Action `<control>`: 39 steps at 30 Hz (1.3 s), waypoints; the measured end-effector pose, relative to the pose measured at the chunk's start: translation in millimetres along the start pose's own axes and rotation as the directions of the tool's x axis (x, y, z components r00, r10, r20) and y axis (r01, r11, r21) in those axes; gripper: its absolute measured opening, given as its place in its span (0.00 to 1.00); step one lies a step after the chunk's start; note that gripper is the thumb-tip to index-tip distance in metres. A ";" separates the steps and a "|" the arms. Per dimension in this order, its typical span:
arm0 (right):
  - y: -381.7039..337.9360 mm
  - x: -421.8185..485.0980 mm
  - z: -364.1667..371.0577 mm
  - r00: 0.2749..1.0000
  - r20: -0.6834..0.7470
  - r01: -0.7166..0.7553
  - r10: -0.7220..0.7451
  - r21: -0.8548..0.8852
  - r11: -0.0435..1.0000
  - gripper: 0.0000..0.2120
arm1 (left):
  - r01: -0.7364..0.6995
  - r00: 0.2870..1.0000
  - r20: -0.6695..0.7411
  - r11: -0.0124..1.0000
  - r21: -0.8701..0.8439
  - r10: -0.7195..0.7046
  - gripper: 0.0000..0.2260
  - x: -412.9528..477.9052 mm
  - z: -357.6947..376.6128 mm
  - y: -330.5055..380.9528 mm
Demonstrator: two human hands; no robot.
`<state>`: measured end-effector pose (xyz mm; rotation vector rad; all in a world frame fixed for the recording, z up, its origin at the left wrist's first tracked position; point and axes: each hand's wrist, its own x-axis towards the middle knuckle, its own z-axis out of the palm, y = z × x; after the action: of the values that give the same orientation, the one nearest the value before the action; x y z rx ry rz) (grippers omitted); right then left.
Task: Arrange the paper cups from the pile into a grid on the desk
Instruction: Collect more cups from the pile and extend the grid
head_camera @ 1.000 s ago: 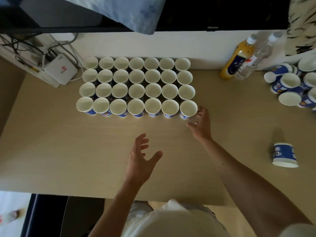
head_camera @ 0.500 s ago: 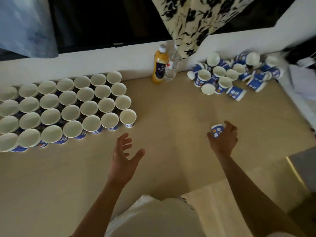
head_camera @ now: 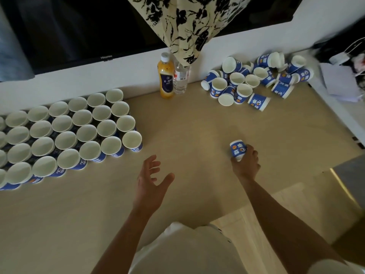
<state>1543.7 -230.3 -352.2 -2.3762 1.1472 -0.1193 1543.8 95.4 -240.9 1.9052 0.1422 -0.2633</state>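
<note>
The left hand (head_camera: pixel 152 181) hovers with fingers spread and relaxed, thumb out to the side, holding nothing. The right hand (head_camera: pixel 246 164), its arm stretched forward, grips a cup (head_camera: pixel 236 149). Both forearms are bare.

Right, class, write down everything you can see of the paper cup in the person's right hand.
The paper cup is small, its blue wall bearing white print and an orange mark, with a white band at its far end. The right hand grips it from the near side, wrapped round its near part. It is above the desk; whether they touch is unclear.
</note>
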 end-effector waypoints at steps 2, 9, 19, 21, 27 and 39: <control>-11.2 -4.8 -5.3 0.998 0.026 0.054 -0.057 0.096 0.994 0.30 | -0.029 0.999 0.017 0.999 0.026 0.028 0.29 -0.9 2.5 0.4; -94.2 -63.2 -33.7 0.856 0.273 0.336 -0.440 0.354 0.873 0.27 | -0.310 0.949 0.146 0.917 0.250 0.281 0.27 0.9 1.7 19.2; -224.1 -181.7 -44.7 0.563 0.414 0.468 -0.715 0.554 0.689 0.39 | -0.410 0.880 -0.028 0.789 0.457 0.473 0.32 3.4 -80.0 4.3; -247.2 -204.2 -38.4 0.521 0.417 0.492 -0.745 0.566 0.661 0.39 | -0.389 0.874 -0.104 0.812 0.436 0.474 0.33 -1.5 -108.7 -3.8; -305.5 -279.4 -6.5 0.390 0.419 0.540 -0.820 0.617 0.572 0.41 | -0.355 0.830 -0.328 0.880 0.315 0.452 0.29 -17.5 -187.8 -33.2; -328.1 -343.9 72.3 0.433 0.477 0.566 -0.765 0.517 0.643 0.46 | 0.007 0.737 -0.671 0.992 0.124 0.079 0.27 -32.7 -318.2 -155.0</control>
<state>1577.1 229.7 -216.3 -2.1552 -0.2208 0.2789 1513.0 448.3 -270.6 2.0426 0.5912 0.4836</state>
